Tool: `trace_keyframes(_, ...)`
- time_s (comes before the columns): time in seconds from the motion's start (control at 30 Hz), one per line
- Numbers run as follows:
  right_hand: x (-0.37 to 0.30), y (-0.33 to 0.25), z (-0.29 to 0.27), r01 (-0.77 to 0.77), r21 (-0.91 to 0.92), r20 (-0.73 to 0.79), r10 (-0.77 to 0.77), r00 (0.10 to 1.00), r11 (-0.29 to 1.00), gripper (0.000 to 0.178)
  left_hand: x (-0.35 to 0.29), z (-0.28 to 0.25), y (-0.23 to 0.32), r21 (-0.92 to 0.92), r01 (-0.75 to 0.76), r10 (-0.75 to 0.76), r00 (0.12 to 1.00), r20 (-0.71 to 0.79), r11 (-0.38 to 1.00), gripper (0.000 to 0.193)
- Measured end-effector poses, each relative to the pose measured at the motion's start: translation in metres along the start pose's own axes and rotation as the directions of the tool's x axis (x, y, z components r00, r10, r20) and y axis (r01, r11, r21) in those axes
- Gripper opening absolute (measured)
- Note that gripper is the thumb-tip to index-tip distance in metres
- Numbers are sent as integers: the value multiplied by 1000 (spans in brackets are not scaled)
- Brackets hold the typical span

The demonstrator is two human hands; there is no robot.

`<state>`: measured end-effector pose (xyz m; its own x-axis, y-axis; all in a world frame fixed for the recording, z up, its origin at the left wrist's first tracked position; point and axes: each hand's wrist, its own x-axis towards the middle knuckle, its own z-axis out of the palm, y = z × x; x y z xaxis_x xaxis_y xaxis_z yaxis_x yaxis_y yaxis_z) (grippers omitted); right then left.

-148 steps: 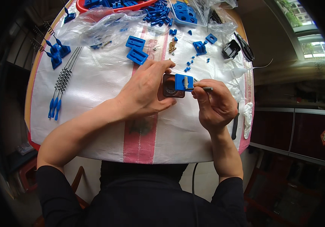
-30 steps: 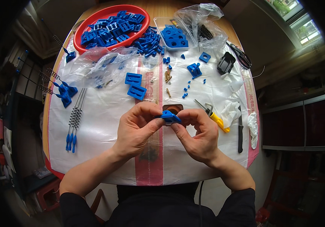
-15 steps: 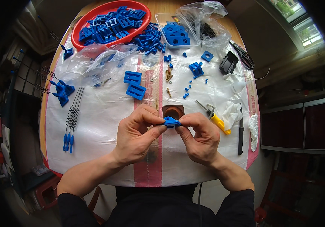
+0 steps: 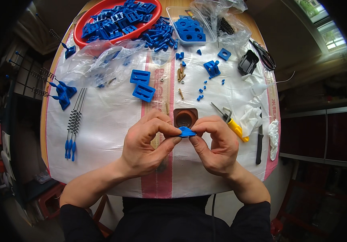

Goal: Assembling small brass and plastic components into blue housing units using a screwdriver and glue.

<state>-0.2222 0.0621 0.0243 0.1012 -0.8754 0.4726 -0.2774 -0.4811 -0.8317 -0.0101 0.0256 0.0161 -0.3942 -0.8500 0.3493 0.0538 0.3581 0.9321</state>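
Observation:
Between both hands, over the near middle of the table, is a small blue plastic part (image 4: 187,132) with a raised rounded top. My left hand (image 4: 147,141) pinches its left end between thumb and forefinger. The right end is pinched the same way by my right hand (image 4: 217,146). Fingertips cover both ends of the part. Just beyond it sits a brown square-rimmed container (image 4: 185,117) with a round hollow and small pieces at its bottom. A brass-coloured screw (image 4: 167,108) lies beyond my left hand. To the right of my right hand rests a yellow-handled screwdriver (image 4: 238,130).
A red basin (image 4: 78,34) of blue parts stands far left, beside a clear box (image 4: 211,36) of flat blue plates. Two blue frames (image 4: 143,92) lie left of centre. Springs with blue handles (image 4: 74,121) lie at left. A black-handled knife (image 4: 259,145) and scissors (image 4: 266,58) are at right.
Both hands have shifted slightly right with the blue part, which is now tipped so its hole no longer shows. The view has moved a little, and more of the brown container's inside is visible.

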Motion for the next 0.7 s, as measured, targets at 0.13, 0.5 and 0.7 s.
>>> trace_keyframes(0.13,-1,0,2,-8,26,-16,8,1000,1000,21,-1,-1,-2,-59,47,-46,999,28,997,20)
trace_keyframes(0.5,-6,-5,-2,-482,401,99,486,868,779,24,1,1,6,-455,468,-449,880,158,758,29)
trace_keyframes(0.7,-7,-5,5,-479,437,56,508,860,762,24,-2,3,9,-389,449,-443,890,112,804,30)
